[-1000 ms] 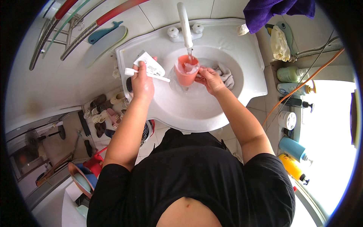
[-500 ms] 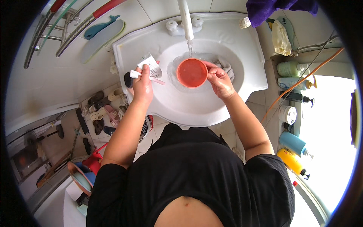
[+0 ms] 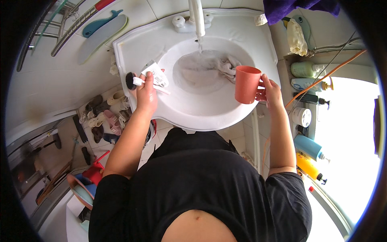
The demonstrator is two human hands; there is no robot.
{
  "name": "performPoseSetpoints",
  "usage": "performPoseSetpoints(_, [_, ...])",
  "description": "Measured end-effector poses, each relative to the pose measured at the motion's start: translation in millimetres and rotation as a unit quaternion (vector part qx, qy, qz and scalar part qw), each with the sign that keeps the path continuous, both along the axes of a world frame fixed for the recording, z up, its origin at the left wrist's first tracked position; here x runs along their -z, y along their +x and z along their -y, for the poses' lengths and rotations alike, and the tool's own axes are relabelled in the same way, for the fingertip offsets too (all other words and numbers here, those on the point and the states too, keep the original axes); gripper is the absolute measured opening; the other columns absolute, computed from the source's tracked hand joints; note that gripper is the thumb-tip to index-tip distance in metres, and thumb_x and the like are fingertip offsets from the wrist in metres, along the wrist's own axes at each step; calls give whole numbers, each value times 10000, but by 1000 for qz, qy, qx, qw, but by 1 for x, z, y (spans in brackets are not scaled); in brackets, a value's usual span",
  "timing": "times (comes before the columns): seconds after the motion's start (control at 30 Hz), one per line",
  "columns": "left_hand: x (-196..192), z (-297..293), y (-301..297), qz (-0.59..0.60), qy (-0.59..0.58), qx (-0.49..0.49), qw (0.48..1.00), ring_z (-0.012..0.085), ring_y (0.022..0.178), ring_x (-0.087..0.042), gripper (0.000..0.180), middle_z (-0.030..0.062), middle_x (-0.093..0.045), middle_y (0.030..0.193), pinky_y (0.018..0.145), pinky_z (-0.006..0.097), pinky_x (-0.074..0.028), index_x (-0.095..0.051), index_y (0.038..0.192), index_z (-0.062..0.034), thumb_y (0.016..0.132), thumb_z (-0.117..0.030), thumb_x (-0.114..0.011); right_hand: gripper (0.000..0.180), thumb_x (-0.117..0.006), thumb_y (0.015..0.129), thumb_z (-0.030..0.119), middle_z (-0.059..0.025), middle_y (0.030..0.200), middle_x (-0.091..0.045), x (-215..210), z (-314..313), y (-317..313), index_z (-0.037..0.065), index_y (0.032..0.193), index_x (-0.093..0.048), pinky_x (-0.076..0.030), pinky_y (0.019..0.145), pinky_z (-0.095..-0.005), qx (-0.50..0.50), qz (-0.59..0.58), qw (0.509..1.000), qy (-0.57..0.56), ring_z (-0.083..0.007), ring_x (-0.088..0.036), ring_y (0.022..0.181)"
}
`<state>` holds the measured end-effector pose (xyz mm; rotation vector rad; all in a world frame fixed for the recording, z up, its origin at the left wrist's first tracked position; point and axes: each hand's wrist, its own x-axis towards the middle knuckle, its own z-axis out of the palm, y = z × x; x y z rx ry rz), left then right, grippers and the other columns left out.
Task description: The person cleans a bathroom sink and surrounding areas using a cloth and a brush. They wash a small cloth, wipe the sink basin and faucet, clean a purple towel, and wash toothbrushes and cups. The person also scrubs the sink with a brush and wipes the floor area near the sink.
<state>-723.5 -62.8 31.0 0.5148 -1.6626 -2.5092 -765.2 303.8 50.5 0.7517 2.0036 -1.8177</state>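
Note:
My right hand (image 3: 272, 92) grips a coral-red mug (image 3: 246, 86) by its handle, over the right side of the washbasin (image 3: 201, 107). The mug leans so that its mouth points away from me. In my left hand (image 3: 147, 96), above the basin's left rim, are a toothbrush (image 3: 138, 81) with a white head and pinkish handle, and a white printed packet or tube (image 3: 156, 74). A black bristly head (image 3: 130, 81) sits beside the toothbrush; what it belongs to is hidden. Water runs from the white faucet (image 3: 197, 20) onto a soaked pale cloth (image 3: 201, 70).
Several pump bottles, among them a blue one (image 3: 308, 146) and a yellow one (image 3: 309, 166), line the ledge at right. An orange cable (image 3: 322, 76) crosses there. A purple towel (image 3: 300, 8) hangs at the back right. Shoes (image 3: 109, 117) lie on the floor at left.
The mug has moved right, out from under the running water, and tipped so its side shows. The cloth in the basin is uncovered. My left hand keeps its hold.

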Motion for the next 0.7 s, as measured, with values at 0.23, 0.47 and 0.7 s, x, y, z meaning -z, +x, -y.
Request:
performPoseSetpoints(0.23, [2,1,5,36,-21,89,995,183,991,-521,284,135,-566,1070,869,310,-380,-469,1054,-15,920,-261,-424,476,-501,845,418,-118,731,-604,-18,38,-37,-51,921,-537,-402,379,-255,-166,66,971,158,-157,-563,475])
performPoseSetpoints(0.47, [-2,-23,3,-208,-332,296,871,180,891,-539,242,86,-560,1048,785,292,-424,-529,1036,-31,887,-218,-490,431,-516,837,374,-154,738,-620,-10,102,-14,-46,898,-585,-462,424,-271,-316,121,939,55,-174,-566,434])
performPoseSetpoints(0.7, [-12,-8,11,27,-283,357,890,126,736,-519,222,61,-579,790,683,265,-416,-540,970,0,875,-200,-518,468,-560,791,439,-141,921,-588,46,107,-48,29,1016,-565,-470,705,-348,-404,-14,900,163,-216,-565,870])
